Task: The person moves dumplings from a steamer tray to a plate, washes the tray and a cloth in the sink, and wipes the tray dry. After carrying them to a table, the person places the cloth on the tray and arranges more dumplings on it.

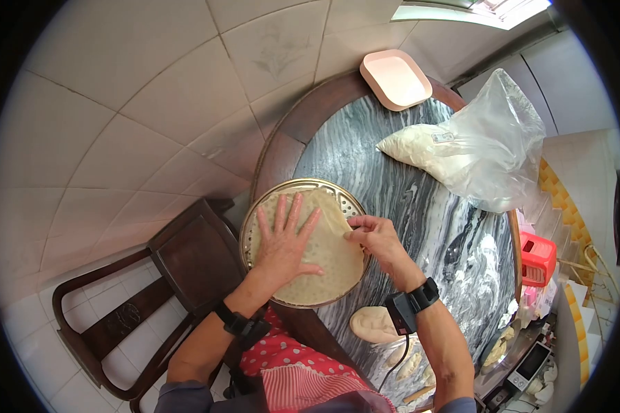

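Observation:
A round metal steamer tray with holes stands at the left edge of the marble table. Over most of it lies a thin, pale steamer cloth, its exact material hard to tell. My left hand rests flat on the cloth, fingers spread. At the tray's right side my right hand pinches the cloth's edge between thumb and fingers. Some of the tray's holes show at the upper right, where the cloth does not reach. Below my right hand, a lump of dough sits on the table.
The round marble table is dusted with flour at the right. A plastic bag of flour and a pink tray are at the back. A dark wooden chair stands left; a red basket is beyond the right edge.

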### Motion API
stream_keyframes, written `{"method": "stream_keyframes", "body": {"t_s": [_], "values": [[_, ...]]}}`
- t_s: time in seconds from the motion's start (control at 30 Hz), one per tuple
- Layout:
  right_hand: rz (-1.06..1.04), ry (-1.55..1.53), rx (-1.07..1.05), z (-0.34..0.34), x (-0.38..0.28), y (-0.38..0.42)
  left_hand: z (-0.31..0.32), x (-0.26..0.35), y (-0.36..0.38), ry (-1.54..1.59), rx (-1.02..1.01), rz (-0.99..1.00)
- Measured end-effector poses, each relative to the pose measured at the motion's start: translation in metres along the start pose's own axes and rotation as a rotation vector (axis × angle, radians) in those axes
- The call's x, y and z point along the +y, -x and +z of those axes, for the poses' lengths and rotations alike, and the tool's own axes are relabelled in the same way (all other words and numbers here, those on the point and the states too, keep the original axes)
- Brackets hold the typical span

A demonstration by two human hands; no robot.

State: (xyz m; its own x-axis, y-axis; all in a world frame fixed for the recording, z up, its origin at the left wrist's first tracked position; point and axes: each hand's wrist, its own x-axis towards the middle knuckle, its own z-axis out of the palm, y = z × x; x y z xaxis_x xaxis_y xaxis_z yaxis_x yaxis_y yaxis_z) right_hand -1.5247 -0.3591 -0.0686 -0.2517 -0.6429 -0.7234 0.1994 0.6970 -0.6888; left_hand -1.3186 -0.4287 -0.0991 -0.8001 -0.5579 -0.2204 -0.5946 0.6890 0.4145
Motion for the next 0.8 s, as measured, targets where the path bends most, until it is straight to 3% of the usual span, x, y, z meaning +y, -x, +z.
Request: {"method": "stream_keyframes", "body": {"t_s": [0.3,0.37,0.47,0.57,0.7,0.77,0.8], "values": [[-0.072,-0.017,0.014,-0.014,0.020,-0.019,-0.008,0.000,-0.010,-0.027,-0.050,-0.015],[-0.261,0.410,0.246,-0.013,0.023,-0.020,-0.006,0.000,-0.012,-0.035,0.045,0.004],[-0.389,0.669,0.398,-0.005,0.012,-0.010,-0.004,-0.001,-0.019,-0.084,0.095,-0.019],[-0.491,0.796,0.398,-0.008,0.015,-0.012,-0.004,0.000,-0.019,-0.039,0.081,-0.032],[-0.415,0.772,0.361,-0.013,0.007,-0.003,-0.002,-0.003,-0.014,-0.028,0.066,-0.011],[-0.641,0.767,0.473,-0.014,0.004,0.005,-0.008,-0.006,-0.009,-0.037,0.088,0.014],[-0.634,0.766,0.472,-0.015,0.006,0.012,-0.010,-0.008,-0.004,-0.035,0.081,0.015]]}}
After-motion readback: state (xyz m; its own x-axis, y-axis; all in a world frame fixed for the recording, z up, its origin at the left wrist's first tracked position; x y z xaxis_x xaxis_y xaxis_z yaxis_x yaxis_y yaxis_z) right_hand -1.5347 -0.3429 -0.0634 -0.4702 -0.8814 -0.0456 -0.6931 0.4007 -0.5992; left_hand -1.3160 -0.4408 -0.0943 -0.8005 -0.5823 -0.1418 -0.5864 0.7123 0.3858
